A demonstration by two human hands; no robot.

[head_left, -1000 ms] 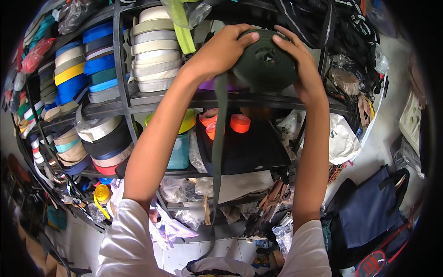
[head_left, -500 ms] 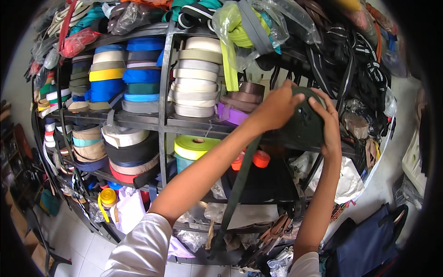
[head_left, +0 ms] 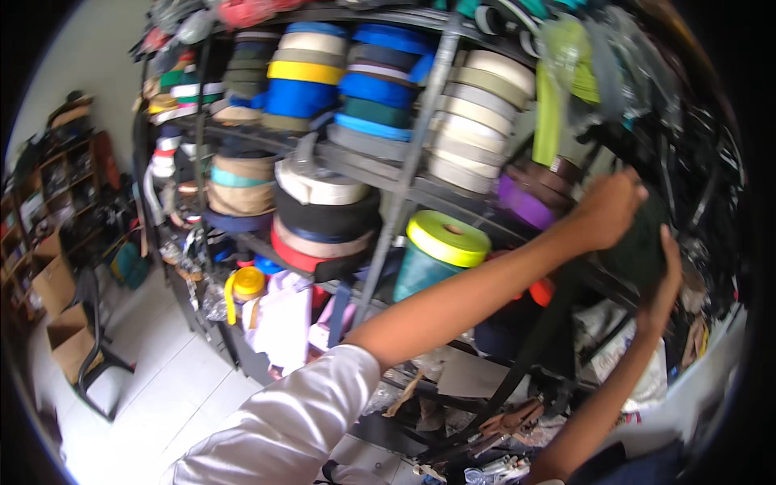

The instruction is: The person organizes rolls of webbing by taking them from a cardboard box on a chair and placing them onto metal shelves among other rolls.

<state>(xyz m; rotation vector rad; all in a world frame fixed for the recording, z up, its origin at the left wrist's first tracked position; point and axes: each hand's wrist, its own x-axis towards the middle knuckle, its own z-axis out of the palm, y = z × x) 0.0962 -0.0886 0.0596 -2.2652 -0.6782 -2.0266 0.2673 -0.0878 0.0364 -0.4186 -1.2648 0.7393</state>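
A roll of dark green webbing (head_left: 638, 246) is held up between my hands in front of the right part of the shelf rack. My left hand (head_left: 608, 210) is closed at its upper left edge, fingers bent over. Along the lower right side lies my right hand (head_left: 664, 279), gripping the roll; most of its fingers are hidden or blurred. From the roll a loose webbing tail (head_left: 543, 335) hangs down past my left forearm toward the lower shelves. Just left of my left hand sit brown and purple webbing rolls (head_left: 529, 202).
The metal rack (head_left: 416, 129) carries stacked cream rolls (head_left: 477, 121), blue and yellow rolls (head_left: 301, 85), and a neon yellow roll (head_left: 449, 238). Black straps (head_left: 687, 153) crowd the right side. At far left, cardboard boxes (head_left: 73, 339) and a black chair (head_left: 99, 364) stand on white tiles.
My view has swung left and tilted, so the rack and both hands appear farther right. Both hands keep hold of the webbing roll, and its tail still hangs down.
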